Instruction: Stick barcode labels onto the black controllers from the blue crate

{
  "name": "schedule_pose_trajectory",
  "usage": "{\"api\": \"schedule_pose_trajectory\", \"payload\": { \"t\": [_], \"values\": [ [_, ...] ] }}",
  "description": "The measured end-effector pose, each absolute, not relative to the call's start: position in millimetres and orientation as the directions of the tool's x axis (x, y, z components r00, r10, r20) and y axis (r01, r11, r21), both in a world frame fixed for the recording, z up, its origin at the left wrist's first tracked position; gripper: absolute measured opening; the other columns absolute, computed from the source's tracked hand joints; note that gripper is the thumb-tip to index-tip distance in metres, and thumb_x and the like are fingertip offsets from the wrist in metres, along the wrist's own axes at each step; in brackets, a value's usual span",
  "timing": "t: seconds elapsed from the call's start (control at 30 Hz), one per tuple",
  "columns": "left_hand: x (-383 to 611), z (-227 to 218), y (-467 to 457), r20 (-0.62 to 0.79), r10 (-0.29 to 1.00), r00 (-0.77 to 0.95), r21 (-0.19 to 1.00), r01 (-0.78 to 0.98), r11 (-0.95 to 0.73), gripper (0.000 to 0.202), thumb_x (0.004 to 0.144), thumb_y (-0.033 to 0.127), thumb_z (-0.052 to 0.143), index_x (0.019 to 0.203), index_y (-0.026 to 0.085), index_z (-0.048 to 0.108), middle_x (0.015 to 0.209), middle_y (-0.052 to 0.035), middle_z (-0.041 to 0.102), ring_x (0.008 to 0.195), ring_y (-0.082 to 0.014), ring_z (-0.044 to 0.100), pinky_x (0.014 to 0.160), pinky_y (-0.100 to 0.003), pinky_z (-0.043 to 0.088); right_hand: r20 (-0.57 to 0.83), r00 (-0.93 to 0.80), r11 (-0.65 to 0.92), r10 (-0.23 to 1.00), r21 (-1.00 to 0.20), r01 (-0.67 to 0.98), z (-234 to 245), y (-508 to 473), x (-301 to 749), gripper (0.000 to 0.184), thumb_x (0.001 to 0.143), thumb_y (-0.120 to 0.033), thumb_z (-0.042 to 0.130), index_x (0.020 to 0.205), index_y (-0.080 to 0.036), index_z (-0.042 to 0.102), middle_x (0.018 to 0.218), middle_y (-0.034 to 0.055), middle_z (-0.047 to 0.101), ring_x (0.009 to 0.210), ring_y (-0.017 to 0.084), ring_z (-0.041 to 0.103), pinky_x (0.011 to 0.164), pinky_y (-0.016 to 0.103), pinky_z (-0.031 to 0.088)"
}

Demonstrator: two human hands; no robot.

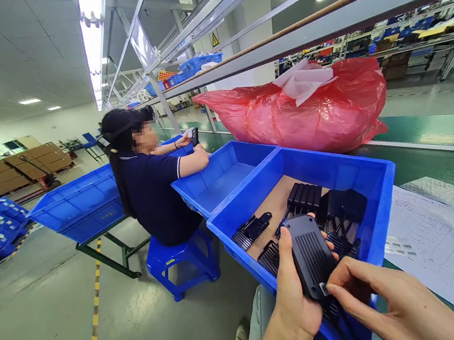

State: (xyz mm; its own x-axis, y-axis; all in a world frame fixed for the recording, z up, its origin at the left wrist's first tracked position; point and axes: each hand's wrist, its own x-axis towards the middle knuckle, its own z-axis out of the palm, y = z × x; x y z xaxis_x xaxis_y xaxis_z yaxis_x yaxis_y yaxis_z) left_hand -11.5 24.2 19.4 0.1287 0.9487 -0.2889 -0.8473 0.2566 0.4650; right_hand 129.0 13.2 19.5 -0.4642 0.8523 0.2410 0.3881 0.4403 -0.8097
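Observation:
My left hand (296,295) is wrapped around a black ribbed power adapter (313,253), held tilted above the near edge of a blue bin (385,199). A dark cable hangs from the adapter's lower end. At the lower corner of its face sits a small pale label (324,289). The thumb and forefinger of my right hand (377,295) pinch together at that label, touching the adapter's corner. Inside the bin, more black adapters (304,198) with cables lie on a brown cardboard sheet (276,192).
Right of the bin, a printed sheet (435,259) with small grey labels (400,246) lies by clear bubble wrap (452,201). A red plastic bag (311,114) rests behind. A second blue bin (228,175) adjoins mine. A co-worker (154,190) sits on a blue stool (180,260).

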Motion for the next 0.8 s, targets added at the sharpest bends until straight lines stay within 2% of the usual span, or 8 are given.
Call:
{"api": "schedule_pose_trajectory", "payload": {
  "t": [0.1, 0.2, 0.4, 0.5, 0.6, 0.67, 0.73, 0.8],
  "values": [
    [-12, 22, 24, -0.292, 0.946, 0.139, 0.467, -0.843, 0.267, 0.081, 0.055, 0.078, 0.087, 0.097, 0.009, 0.08, 0.084, -0.0069, 0.074, 0.072, -0.0144, 0.068, 0.073, -0.023, 0.059, 0.156, -0.415, 0.37, 0.896, -0.78, 0.505, 7, 19, 135, 0.028, 0.097, -0.047, 0.057, 0.08, -0.025, 0.06, 0.069, -0.0043, 0.064, 0.057, 0.012, 0.06, 0.053, 0.02, 0.047],
    [-13, 25, 24, -0.26, 0.957, 0.125, 0.47, -0.85, 0.239, 0.083, 0.057, 0.074, 0.089, 0.113, 0.014, 0.079, 0.086, -0.0063, 0.076, 0.07, -0.0148, 0.069, 0.07, -0.023, 0.059, 0.161, -0.308, 0.311, 0.938, -0.784, 0.537, 2, 30, 144, 0.042, 0.087, -0.059, 0.067, 0.075, -0.024, 0.049, 0.063, -0.005, 0.055, 0.052, 0.012, 0.051, 0.046, 0.021, 0.039],
    [-15, 24, 25, -0.207, 0.948, 0.243, 0.451, -0.836, 0.312, 0.09, 0.058, 0.077, 0.086, 0.119, 0.012, 0.077, 0.088, -0.0074, 0.077, 0.069, -0.0153, 0.07, 0.068, -0.024, 0.059, 0.043, -0.406, 0.204, 0.913, -0.91, 0.362, 16, 30, 148, 0.046, 0.094, -0.063, 0.057, 0.075, -0.024, 0.043, 0.065, -0.0061, 0.045, 0.051, 0.01, 0.039, 0.044, 0.02, 0.037],
    [-15, 24, 26, -0.183, 0.949, 0.258, 0.441, -0.841, 0.313, 0.09, 0.059, 0.078, 0.085, 0.12, 0.012, 0.077, 0.088, -0.0066, 0.076, 0.069, -0.0154, 0.07, 0.068, -0.024, 0.059, 0.045, -0.412, 0.182, 0.91, -0.936, 0.301, 20, 23, 141, 0.048, 0.095, -0.064, 0.056, 0.074, -0.024, 0.042, 0.064, -0.0067, 0.042, 0.049, 0.009, 0.038, 0.042, 0.02, 0.037],
    [-16, 23, 27, -0.177, 0.951, 0.253, 0.435, -0.847, 0.307, 0.089, 0.06, 0.078, 0.084, 0.121, 0.012, 0.077, 0.087, -0.0064, 0.076, 0.069, -0.0155, 0.07, 0.068, -0.024, 0.06, 0.095, -0.41, 0.23, 0.907, -0.927, 0.296, 16, 19, 141, 0.048, 0.098, -0.063, 0.056, 0.073, -0.023, 0.043, 0.064, -0.0063, 0.045, 0.047, 0.009, 0.04, 0.041, 0.019, 0.038],
    [-15, 23, 27, -0.167, 0.951, 0.26, 0.43, -0.849, 0.308, 0.089, 0.063, 0.077, 0.083, 0.122, 0.012, 0.076, 0.087, -0.0067, 0.076, 0.069, -0.0158, 0.07, 0.068, -0.025, 0.06, 0.185, -0.402, 0.333, 0.897, -0.881, 0.337, 13, 18, 145, 0.043, 0.102, -0.057, 0.055, 0.076, -0.024, 0.047, 0.066, -0.0054, 0.051, 0.05, 0.01, 0.048, 0.043, 0.017, 0.043],
    [-15, 22, 26, -0.16, 0.95, 0.269, 0.421, -0.852, 0.312, 0.085, 0.067, 0.075, 0.083, 0.123, 0.011, 0.076, 0.088, -0.0068, 0.076, 0.07, -0.0157, 0.07, 0.069, -0.025, 0.059, 0.361, -0.368, 0.494, 0.857, -0.779, 0.386, 13, 17, 149, 0.031, 0.106, -0.051, 0.054, 0.089, -0.025, 0.055, 0.071, -0.0055, 0.06, 0.056, 0.01, 0.058, 0.05, 0.013, 0.049],
    [-15, 22, 25, -0.157, 0.949, 0.275, 0.417, -0.852, 0.316, 0.08, 0.07, 0.07, 0.084, 0.123, 0.011, 0.076, 0.091, -0.0066, 0.076, 0.072, -0.0153, 0.07, 0.071, -0.025, 0.059, 0.558, -0.328, 0.646, 0.762, -0.627, 0.435, 15, 17, 150, 0.021, 0.109, -0.047, 0.052, 0.11, -0.027, 0.059, 0.074, -0.0069, 0.065, 0.058, 0.008, 0.064, 0.054, 0.009, 0.051]
  ]
}}
